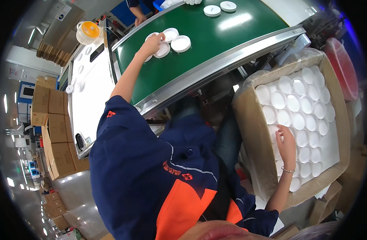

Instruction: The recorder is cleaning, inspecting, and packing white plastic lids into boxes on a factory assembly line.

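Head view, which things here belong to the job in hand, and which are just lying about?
Likely in the job:
- left hand
- right hand
- white dishes
- green belt
- open carton

Apparently just lying about:
- phone
- orange-topped pot
- stacked boxes

Honestly can't read any actual words here. The navy jacket (123,160) has a red emblem (111,114) on its left sleeve, plus red lettering (171,168) and another emblem (187,176) on the chest. Far left, a white label (63,12) sits on cardboard (60,31). Two far white lids (212,11) (228,6) carry tiny dark marks, and the left cartons (58,157) have blurry print.
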`<state>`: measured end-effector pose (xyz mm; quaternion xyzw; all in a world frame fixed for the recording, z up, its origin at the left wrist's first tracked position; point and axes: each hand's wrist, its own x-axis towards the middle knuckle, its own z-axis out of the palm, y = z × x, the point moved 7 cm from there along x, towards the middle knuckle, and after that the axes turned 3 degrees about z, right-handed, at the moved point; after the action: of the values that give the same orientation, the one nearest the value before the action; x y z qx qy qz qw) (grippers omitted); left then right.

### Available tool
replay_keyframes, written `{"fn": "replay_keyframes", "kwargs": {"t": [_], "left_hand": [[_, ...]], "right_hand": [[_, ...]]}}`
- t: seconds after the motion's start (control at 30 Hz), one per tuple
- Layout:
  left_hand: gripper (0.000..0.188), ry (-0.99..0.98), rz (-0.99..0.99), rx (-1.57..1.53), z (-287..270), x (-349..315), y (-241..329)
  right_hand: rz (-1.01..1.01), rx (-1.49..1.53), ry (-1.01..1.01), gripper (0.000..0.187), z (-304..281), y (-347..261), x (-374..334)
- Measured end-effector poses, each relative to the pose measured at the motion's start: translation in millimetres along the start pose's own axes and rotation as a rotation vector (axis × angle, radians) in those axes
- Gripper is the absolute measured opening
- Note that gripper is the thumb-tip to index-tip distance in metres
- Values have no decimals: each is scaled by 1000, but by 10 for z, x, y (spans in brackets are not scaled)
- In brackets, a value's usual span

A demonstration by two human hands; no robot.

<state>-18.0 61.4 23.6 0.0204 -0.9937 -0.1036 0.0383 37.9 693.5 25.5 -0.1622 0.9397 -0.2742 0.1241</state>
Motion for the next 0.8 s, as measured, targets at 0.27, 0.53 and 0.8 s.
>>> {"fn": "replay_keyframes", "kwargs": {"t": [0.27,0.53,0.8], "left_hand": [[21,576,-275,-492,-672,-431,591],[41,-441,86,-2631,-28,-645,3696],[40,-836,30,-2757,108,-736,4663]], "right_hand": [[-24,17,43,23,-24,70,43],[-43,-4,72,20,-17,157,-2],[-137,144,114,21,-95,109,-76]]}}
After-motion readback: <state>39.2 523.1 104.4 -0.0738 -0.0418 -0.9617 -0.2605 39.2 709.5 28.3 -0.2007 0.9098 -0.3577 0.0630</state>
